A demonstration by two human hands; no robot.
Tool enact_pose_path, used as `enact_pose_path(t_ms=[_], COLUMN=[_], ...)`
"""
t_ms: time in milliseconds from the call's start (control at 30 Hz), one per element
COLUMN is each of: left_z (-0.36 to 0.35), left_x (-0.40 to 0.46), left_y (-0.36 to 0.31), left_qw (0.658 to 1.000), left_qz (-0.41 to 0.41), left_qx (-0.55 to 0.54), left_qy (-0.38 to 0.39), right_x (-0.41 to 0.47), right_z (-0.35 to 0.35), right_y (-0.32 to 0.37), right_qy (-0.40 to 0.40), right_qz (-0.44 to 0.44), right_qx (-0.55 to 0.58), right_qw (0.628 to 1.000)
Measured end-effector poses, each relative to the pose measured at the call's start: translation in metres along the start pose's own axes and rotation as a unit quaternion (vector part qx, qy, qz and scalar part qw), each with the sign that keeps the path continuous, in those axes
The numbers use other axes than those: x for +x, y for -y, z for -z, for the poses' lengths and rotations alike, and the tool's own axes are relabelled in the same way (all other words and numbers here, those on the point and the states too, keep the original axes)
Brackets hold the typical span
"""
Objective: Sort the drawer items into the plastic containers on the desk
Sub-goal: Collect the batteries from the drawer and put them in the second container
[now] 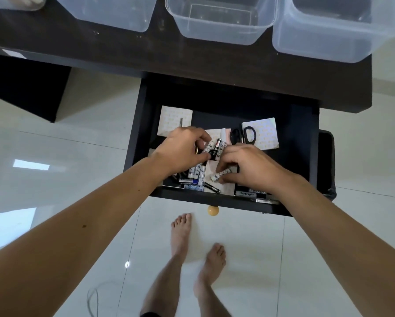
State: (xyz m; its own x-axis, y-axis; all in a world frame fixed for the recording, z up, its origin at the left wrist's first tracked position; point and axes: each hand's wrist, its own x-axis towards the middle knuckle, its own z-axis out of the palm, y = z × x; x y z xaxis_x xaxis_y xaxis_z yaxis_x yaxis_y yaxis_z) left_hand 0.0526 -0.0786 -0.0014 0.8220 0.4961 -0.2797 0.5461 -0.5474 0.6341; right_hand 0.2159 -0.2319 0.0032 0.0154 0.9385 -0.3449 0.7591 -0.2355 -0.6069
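Inside the open drawer (143, 124), under both hands, lies a loose heap of batteries (197, 172), white-labelled and dark ones mixed, some lying on pale paper. Left hand (182, 149): fingers curled down round several batteries, a white one and a dark one showing just past its fingertips. Right hand (249, 165): fingers bent, thumb and forefinger pinching one white battery (220, 176) that lies slantwise at the near side of the heap. The two hands sit close together, nearly touching above the pile.

Beyond the right hand: black-handled scissors (243, 135), blades hidden under the hand, handles beside a pale note pad (264, 133). Beyond the left hand: a second note pad (172, 117) with a thin metal item on it, too small to name. Nearer than the right wrist, against the drawer front: dark flat packs, one lettered "Heybright" (246, 194). A round wooden knob (213, 210) sticks out of the drawer front, between the forearms.

Farther out, on the dark desk (192, 60) above the drawer: a row of clear plastic containers (219, 21), the ones past the hands holding nothing visible; the far-left one is cut off by the frame, something pale inside. Below the arms: glossy white floor tiles (283, 248) and the person's bare feet (182, 229).
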Motion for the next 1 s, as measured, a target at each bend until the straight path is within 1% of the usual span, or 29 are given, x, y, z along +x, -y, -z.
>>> enact_pose_path(t_ms=[100,200,300,367,567,667,767,933,1000], left_z=[-0.001,0.001,0.003,0.005,0.003,0.002,0.001,-0.002,-0.002], left_x=[-0.001,-0.004,-0.008,-0.010,-0.006,-0.003,-0.001,0.006,0.009], left_y=[0.003,0.007,0.009,0.010,0.005,0.004,0.000,-0.006,-0.006], left_qw=[1.000,0.999,0.997,0.996,0.992,0.991,0.994,0.997,0.996], left_qz=[-0.016,-0.016,-0.041,-0.050,0.009,0.018,0.004,-0.056,-0.069], left_qx=[0.004,-0.022,-0.061,-0.065,-0.126,-0.130,-0.107,-0.029,0.007], left_qy=[0.002,0.016,0.022,0.018,0.013,0.011,0.007,0.040,0.048], right_x=[-0.010,-0.018,-0.024,-0.028,-0.013,-0.001,0.001,-0.001,-0.005], right_z=[0.004,0.008,0.013,0.015,0.014,0.011,0.010,0.011,0.014], right_y=[-0.003,-0.004,0.001,0.002,0.004,0.003,0.005,0.000,0.001], right_qy=[-0.037,-0.077,-0.088,-0.093,-0.137,-0.149,-0.126,-0.130,-0.130], right_qz=[-0.039,-0.085,-0.083,-0.081,-0.133,-0.129,-0.138,-0.149,-0.146], right_qx=[0.071,0.146,0.199,0.189,0.159,0.131,0.100,0.127,0.159], right_qw=[0.996,0.982,0.972,0.974,0.969,0.972,0.977,0.972,0.968])
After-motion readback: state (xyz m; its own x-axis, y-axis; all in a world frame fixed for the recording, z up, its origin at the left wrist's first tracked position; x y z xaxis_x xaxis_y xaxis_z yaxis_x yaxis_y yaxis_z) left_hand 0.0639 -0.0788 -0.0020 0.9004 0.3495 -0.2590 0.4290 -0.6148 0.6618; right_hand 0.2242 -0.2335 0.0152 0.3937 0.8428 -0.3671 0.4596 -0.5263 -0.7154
